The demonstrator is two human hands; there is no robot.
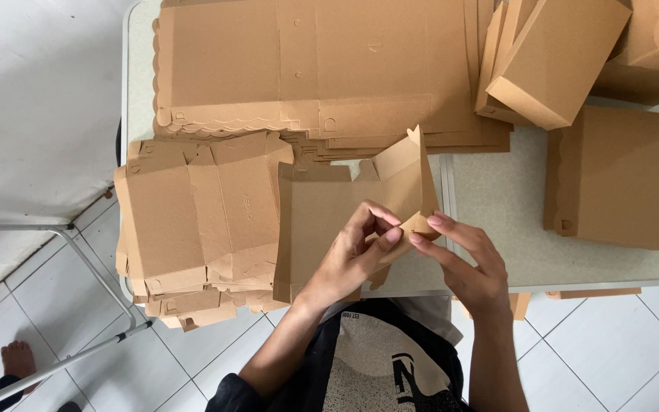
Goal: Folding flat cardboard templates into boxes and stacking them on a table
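I am holding a brown cardboard box blank (322, 214) that lies partly folded at the near edge of the table. One side panel stands upright at its right. My left hand (352, 255) pinches a small flap (413, 226) at the blank's right corner. My right hand (467, 263) pinches the same flap from the other side, thumb and forefinger closed on it.
A stack of creased flat blanks (192, 221) lies to the left at the table's near corner. A larger pile of flat blanks (306, 69) fills the back. Folded boxes (558, 61) and a closed box (627, 175) sit at right. A metal frame (93, 275) stands by the pale table (497, 198).
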